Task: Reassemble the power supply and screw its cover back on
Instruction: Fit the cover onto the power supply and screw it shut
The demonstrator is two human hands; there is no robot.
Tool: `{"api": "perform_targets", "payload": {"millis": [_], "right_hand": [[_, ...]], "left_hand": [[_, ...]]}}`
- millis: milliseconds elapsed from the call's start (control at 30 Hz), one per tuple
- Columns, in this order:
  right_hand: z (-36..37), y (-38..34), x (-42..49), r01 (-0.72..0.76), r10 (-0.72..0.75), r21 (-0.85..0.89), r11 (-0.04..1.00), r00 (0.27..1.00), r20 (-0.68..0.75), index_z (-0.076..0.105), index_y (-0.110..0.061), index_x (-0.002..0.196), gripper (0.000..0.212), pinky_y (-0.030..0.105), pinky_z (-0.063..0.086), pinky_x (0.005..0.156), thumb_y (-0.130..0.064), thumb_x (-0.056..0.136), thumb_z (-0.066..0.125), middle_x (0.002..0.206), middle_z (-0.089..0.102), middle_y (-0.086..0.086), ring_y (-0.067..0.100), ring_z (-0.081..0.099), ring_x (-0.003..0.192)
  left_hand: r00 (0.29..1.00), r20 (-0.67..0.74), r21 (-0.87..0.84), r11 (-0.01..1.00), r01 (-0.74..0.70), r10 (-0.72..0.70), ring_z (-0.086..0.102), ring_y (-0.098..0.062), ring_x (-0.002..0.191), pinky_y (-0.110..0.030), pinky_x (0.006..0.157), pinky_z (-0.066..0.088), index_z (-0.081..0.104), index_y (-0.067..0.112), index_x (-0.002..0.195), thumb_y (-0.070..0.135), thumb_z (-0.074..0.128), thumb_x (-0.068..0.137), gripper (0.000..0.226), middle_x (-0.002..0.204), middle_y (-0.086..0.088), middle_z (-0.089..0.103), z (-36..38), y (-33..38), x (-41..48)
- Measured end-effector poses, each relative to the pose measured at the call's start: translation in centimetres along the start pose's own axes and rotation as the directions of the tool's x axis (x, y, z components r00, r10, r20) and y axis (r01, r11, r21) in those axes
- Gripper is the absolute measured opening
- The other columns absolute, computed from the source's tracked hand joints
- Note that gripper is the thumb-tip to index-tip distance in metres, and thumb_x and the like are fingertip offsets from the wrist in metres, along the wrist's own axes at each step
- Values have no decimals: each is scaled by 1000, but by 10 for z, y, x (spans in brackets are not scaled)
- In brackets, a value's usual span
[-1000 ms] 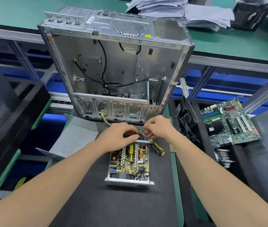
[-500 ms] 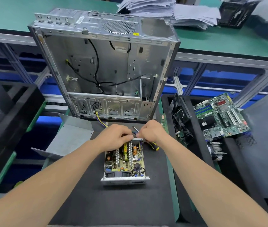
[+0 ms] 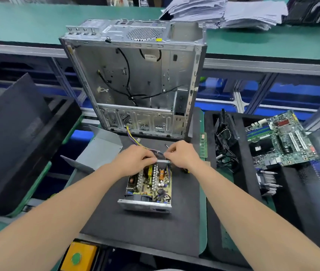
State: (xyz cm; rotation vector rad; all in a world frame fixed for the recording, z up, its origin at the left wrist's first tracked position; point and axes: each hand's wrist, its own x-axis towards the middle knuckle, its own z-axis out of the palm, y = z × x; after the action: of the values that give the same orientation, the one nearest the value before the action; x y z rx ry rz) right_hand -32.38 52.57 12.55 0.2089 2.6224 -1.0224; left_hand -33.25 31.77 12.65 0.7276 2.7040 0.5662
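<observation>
The open power supply [image 3: 148,187] lies on the dark mat [image 3: 139,225], its circuit board and heat sinks exposed. My left hand [image 3: 135,160] and my right hand [image 3: 181,153] meet at its far edge, fingers curled on the bundle of coloured wires [image 3: 135,140] where it leaves the housing. The grey metal cover [image 3: 100,151] lies bent-side up to the left of the mat. A screwdriver with a yellow handle [image 3: 185,170] lies mostly hidden under my right wrist, its tip [image 3: 166,145] showing beyond my fingers.
An empty metal computer case [image 3: 135,79] stands upright just behind the mat. A motherboard [image 3: 280,137], cables [image 3: 224,141] and a heat sink [image 3: 267,180] lie in the black tray at right. A black tray [image 3: 18,141] sits at left. Paper stacks [image 3: 223,10] lie on the green bench.
Both hands stay at the far edge of the power supply, working the wires with small finger movements. The camera view has shifted and tilted slightly.
</observation>
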Motion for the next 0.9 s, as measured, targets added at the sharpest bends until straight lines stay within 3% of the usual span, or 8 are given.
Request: {"api": "perform_targets", "payload": {"millis": [133,167,233,400,533,633,800,900], "right_hand": [[-1,-12,-7,132,-129,22,991,985,-114,79,-19,108,20,26,49,82,-27,97,65,103,74,-1,16,66,96],[-1,-17,-8,165,-160,29,986,980,-120,79,-20,106,18,26,49,83,-27,97,65,102,73,-3,15,66,96],[1,-29,-10,214,-206,57,975,971,-121,80,-21,103,16,24,48,81,-25,97,65,97,74,-6,12,65,93],[15,-54,-13,271,-264,55,961,959,-105,80,-23,105,19,20,45,71,-27,98,63,93,74,-8,8,65,87],[26,-70,-11,233,-225,52,971,966,-131,80,-23,104,19,17,45,65,-26,99,62,86,72,-10,7,65,81],[34,-81,-10,190,-180,50,981,971,-155,80,-22,104,19,23,48,70,-24,98,62,88,74,-7,11,67,84],[45,-91,-13,115,-102,65,991,980,-172,79,-24,104,18,31,57,85,-24,97,63,89,77,-3,16,70,94],[49,-92,-13,81,-63,87,993,981,-185,79,-24,101,16,36,60,87,-23,96,63,86,78,-2,17,72,94]], "left_hand": [[988,-133,-3,997,79,-79,64,2,82,-18,75,46,75,32,116,28,55,104,23,83,23,71,-25,-26,-25],[986,-131,26,994,107,-103,65,0,89,-20,81,48,74,33,117,24,56,103,25,91,21,73,-33,-35,-32],[984,-88,71,984,164,-157,65,-10,100,-30,91,49,75,33,114,23,59,100,23,108,15,74,-48,-54,-46],[956,141,133,962,238,-256,59,-10,109,-33,100,44,69,41,114,32,66,84,31,115,22,66,-68,-95,-70],[970,178,295,950,105,-163,61,-10,100,-27,85,44,62,37,115,34,69,83,33,114,19,63,-54,-121,-77],[988,135,271,962,41,-80,59,-3,87,-28,77,48,59,36,97,39,77,84,22,101,19,65,-42,-139,-77],[990,141,257,966,-27,-9,55,9,77,-23,66,43,56,35,73,51,79,80,29,79,25,67,-49,-159,-74],[999,-20,139,990,-34,38,58,0,77,-25,66,42,58,33,74,54,77,81,29,77,26,68,-67,-159,-68]]}}
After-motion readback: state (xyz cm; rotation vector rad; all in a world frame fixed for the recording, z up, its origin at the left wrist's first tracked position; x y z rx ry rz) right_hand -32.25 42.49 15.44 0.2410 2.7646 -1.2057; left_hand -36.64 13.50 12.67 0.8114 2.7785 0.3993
